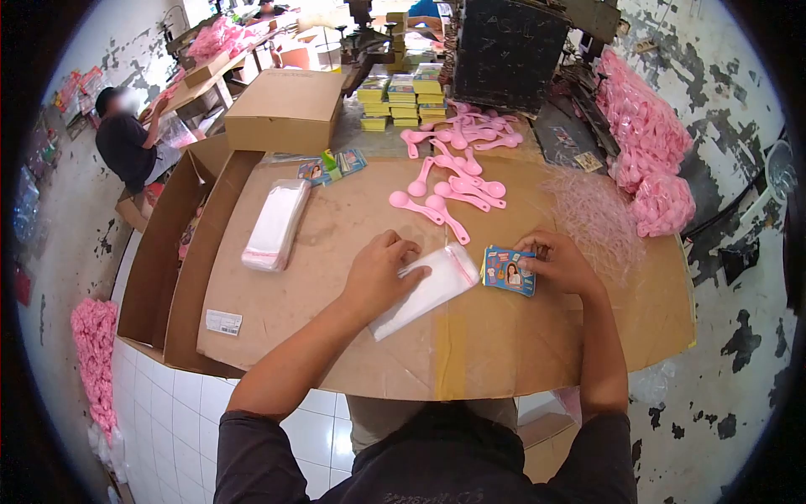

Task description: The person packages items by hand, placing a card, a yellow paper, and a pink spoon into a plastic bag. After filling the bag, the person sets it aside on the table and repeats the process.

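Observation:
My left hand [388, 275] is at a stack of clear plastic bags [445, 281], its thumb lying on top and its fingers curled at the far edge. The bags have a reddish strip at their upper right end. Just right of them, my right hand [556, 262] grips a small stack of blue printed cards [506, 273] by its right side. Above the bags lie several pink plastic measuring spoons [453, 189], loose on the cardboard. A second stack of plastic bags [277, 225] rests to the left.
Cardboard [336, 361] covers the table. Behind stand a closed carton [285, 109], yellow-edged card stacks [403, 99] and a black metal box [508, 59]. Tangled clear strands [596, 218] and bagged pink spoons [646, 126] lie right. An open carton [180, 252] and another person [126, 143] are left.

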The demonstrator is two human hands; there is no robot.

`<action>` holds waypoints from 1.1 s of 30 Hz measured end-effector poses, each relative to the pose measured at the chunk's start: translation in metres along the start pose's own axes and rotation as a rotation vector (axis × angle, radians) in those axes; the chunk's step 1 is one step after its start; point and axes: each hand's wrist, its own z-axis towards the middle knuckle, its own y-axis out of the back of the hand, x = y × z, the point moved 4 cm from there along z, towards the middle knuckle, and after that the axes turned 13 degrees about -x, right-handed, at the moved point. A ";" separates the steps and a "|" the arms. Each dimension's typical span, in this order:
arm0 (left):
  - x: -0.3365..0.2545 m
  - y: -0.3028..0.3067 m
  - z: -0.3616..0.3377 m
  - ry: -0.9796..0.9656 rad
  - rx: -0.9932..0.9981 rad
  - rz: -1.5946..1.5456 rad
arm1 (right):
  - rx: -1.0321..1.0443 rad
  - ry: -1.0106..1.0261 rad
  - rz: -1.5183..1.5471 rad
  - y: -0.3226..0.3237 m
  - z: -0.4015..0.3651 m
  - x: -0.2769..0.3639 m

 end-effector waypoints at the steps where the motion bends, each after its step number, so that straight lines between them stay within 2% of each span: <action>1: 0.002 -0.001 0.001 0.017 0.009 0.010 | -0.011 -0.019 0.003 0.001 0.001 -0.002; 4: 0.010 -0.005 0.000 0.166 0.092 -0.098 | -0.053 -0.057 0.051 0.000 0.001 -0.007; 6: 0.010 -0.006 -0.001 0.130 0.063 -0.126 | -0.091 -0.057 0.123 -0.002 0.001 -0.007; 9: 0.005 -0.001 0.001 0.121 0.051 -0.133 | -0.167 0.046 -0.033 0.005 -0.002 0.018; 12: 0.002 0.001 0.001 0.093 0.012 -0.123 | -0.108 -0.016 0.529 -0.013 -0.006 0.025; 18: -0.003 0.003 0.002 0.068 0.023 -0.109 | 0.033 0.525 0.123 -0.075 -0.019 0.055; 21: -0.003 0.006 0.002 0.113 -0.005 -0.128 | -0.006 0.613 0.004 -0.083 -0.021 0.057; 25: 0.011 0.007 0.006 0.165 -0.167 -0.428 | 0.011 0.561 -0.014 -0.083 -0.020 0.053; 28: 0.023 0.008 0.010 0.411 -0.116 -0.932 | -0.013 0.533 0.007 -0.079 -0.020 0.058; 30: 0.014 0.016 0.011 0.475 -0.018 -1.027 | -0.068 0.536 0.045 -0.074 -0.021 0.062; 33: 0.002 0.020 0.010 0.542 0.071 -1.058 | -0.128 0.206 0.136 -0.054 -0.021 0.065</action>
